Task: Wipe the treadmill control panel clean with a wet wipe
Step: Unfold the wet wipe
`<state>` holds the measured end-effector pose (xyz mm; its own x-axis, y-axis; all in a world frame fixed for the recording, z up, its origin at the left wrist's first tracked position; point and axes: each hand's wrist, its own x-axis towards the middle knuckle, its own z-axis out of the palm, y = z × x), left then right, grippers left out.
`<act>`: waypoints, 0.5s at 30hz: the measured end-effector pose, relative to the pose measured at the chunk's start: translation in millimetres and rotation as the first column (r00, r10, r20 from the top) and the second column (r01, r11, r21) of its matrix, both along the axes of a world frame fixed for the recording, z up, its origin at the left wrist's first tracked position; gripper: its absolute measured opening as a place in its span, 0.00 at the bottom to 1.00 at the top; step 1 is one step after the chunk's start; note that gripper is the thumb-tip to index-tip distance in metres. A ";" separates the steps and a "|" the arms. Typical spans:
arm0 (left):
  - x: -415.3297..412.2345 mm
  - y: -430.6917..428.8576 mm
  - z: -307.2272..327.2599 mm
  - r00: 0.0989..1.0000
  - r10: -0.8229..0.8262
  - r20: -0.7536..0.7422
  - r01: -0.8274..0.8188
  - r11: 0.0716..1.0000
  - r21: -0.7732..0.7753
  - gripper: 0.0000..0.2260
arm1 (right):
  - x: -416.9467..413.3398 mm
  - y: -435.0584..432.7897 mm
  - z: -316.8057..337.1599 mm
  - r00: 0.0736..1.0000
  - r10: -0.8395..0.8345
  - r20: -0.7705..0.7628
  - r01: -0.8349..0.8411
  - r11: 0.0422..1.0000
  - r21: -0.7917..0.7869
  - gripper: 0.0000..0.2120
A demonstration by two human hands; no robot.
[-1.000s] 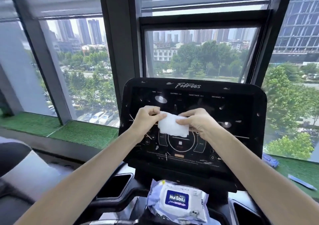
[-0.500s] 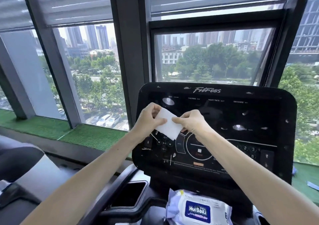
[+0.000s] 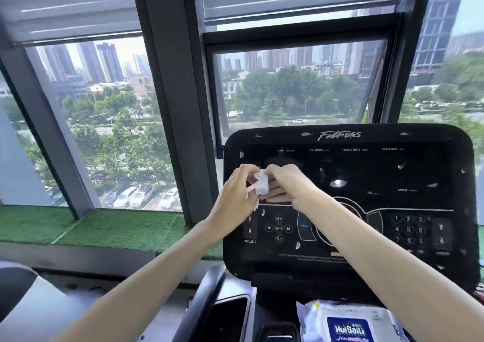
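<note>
Head view: left hand, wet wipe and right hand are seen at the control panel upper-left corner.
Bunched wipe is pinched by both hands' curled fingers. Judged: it should be folded flat, then drawn evenly toward the right edge.

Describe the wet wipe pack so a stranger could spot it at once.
Find the black treadmill control panel marked Fitness, before the window. Just below its bottom edge lies the wet wipe pack. Pale crinkly plastic with a blue label sets it apart from the black parts around it.
</note>
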<state>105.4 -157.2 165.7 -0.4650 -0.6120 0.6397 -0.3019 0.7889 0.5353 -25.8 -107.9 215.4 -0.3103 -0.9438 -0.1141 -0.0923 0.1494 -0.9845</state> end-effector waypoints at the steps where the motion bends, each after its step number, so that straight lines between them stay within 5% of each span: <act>1: 4.3 -2.5 -1.5 0.998 -0.046 -0.038 0.048 0.998 0.046 0.18 | 2.4 -2.7 0.3 1.000 -0.022 0.007 0.022 1.000 0.003 0.13; 6: 13.2 -15.9 -2.6 0.978 -0.009 -0.208 0.089 0.923 0.376 0.26 | 15.6 -16.2 -1.9 1.000 -0.024 -0.013 0.023 0.999 -0.023 0.20; 10: 21.5 -42.6 -1.6 0.829 0.192 -0.526 0.302 0.637 0.709 0.17 | 26.7 -20.6 -11.8 0.972 -0.099 -0.213 0.063 0.984 -0.169 0.17; 11: 25.4 -50.2 1.4 0.820 0.229 -0.525 0.283 0.635 0.719 0.14 | 26.7 -19.6 -16.2 0.933 -0.149 -0.327 0.068 0.967 -0.247 0.14; 12: 29.4 -58.1 6.3 0.830 0.259 -0.494 0.194 0.697 0.690 0.12 | 25.5 -18.6 -21.2 0.846 -0.217 -0.487 0.057 0.945 -0.321 0.12; 15: 31.8 -80.8 37.2 0.847 0.299 -0.439 -0.139 0.922 0.360 0.08 | 21.0 -23.9 -33.5 0.356 -0.342 -0.869 -0.080 0.916 -0.393 0.17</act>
